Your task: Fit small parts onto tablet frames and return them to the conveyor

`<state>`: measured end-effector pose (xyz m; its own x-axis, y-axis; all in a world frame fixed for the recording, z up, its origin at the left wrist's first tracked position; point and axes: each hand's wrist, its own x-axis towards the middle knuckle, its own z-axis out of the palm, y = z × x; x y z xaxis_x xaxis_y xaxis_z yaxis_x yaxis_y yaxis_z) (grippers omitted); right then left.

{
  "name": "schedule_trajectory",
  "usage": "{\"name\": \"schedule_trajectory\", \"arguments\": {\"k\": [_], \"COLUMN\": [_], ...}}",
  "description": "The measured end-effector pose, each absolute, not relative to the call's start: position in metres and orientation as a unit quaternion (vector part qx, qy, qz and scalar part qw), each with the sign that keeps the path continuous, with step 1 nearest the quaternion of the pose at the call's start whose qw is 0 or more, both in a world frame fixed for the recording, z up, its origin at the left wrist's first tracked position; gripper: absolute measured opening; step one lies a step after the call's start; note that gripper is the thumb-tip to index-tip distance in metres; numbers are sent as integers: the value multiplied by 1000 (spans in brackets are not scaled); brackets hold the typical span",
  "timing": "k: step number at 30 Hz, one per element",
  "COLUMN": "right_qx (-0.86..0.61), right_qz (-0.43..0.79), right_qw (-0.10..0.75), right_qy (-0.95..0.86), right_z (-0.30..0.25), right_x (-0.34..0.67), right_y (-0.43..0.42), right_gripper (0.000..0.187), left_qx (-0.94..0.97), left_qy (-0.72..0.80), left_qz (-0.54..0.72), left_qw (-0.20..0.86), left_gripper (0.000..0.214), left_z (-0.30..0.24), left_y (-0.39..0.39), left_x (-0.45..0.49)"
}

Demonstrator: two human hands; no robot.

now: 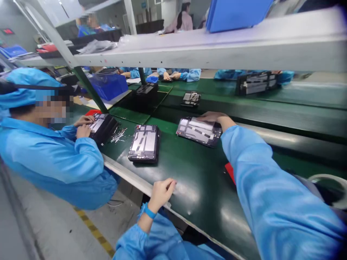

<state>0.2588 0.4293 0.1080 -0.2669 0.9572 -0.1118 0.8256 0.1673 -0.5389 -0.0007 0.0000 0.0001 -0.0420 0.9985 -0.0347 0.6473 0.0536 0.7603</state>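
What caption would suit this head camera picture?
Right hand on an open tablet chassis, left hand at the green bench edge.

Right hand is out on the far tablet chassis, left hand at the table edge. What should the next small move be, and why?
Probably draw the tablet chassis back toward the body. The right hand rests on its far edge at full reach, the left hand lies loosely closed at the green table edge, and bare surface lies between them.

A long green workbench point(195, 180) ran through the room. Above it stretched a grey-white shelf point(217, 47) on slanted posts; beside it lay grey concrete floor point(54, 231) with a yellow-black stripe point(94, 231). Beyond the shelf stood pale walls point(16, 21) under even light
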Motion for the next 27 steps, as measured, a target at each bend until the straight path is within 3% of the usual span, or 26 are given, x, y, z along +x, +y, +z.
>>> {"name": "schedule_trajectory", "arguments": {"k": [3, 7, 11, 13, 17, 19, 23, 27], "right_qx": [-604, -596, -573, -569, -575, -581, -609, -655], "right_qz": [326, 419, 512, 528, 570, 589, 602, 605], "right_qw": [143, 258, 339, 362, 398, 412, 387, 272], "right_qy": [-713, -635, -543, -516, -432, -380, -341, -361], "right_z": [126, 124, 87, 61, 14, 1, -1, 12], "right_x": [255, 254, 260, 268, 287, 294, 308, 330], "right_y": [400, 327, 212, 148, 38, 4, -21, -12], "right_gripper": [44, 32, 26, 30, 63, 70, 62, 53], "left_qx": [604, 561, 555, 568, 670, 711, 750, 771], "left_qy": [641, 622, 633, 649, 651, 634, 609, 599], "left_qz": [334, 398, 439, 423, 265, 198, 134, 92], "left_qw": [337, 373, 314, 280, 240, 232, 218, 194], "left_gripper": [36, 27, 16, 15, 16, 10, 12, 10], "left_z": [4, 20, 46, 56, 62, 58, 51, 51], "left_y": [4, 26, 64, 82, 103, 104, 99, 95], "left_x": [-3, -3, -2, 2, 23, 41, 80, 105]}}
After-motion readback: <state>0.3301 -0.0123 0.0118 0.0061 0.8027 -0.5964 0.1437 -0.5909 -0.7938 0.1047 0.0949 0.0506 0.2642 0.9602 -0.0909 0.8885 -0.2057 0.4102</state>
